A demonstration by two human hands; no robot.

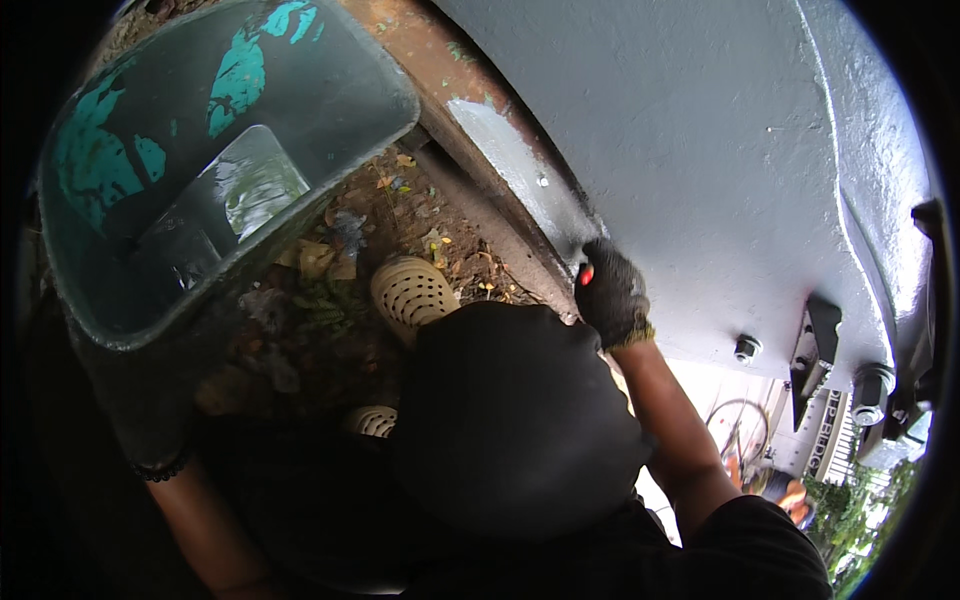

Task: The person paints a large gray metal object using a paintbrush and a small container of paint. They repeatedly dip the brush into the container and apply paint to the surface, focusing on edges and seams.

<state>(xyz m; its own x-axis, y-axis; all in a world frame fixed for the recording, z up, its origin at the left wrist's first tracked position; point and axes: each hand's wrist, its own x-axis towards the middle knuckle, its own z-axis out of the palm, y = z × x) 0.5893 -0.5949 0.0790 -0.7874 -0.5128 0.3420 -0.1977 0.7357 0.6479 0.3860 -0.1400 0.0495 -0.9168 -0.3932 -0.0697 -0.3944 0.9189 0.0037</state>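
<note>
A dark glove covers my left hand (125,390), which is in deep shade against the near left corner of a plastic tub (225,262). The fingers are hidden behind the tub, and the hand appears to hold it. Grey paint coats the tub's inside, with turquoise patches showing and shiny liquid at the bottom. My right hand (612,295), in a dark knit glove, is closed around a small tool with a red part (586,274); the rest is hidden. This hand touches the lower edge of a large grey-painted metal panel (660,150), beside a wet-looking grey patch (520,170) on the rusty beam.
A rusty beam (410,40) runs along the panel's left edge. Dirt and dry leaves (440,245) lie below, around a beige clog (410,290). Bolts (747,348) and a dark bracket (815,350) stick out at the lower right. Someone (785,490) is in the background.
</note>
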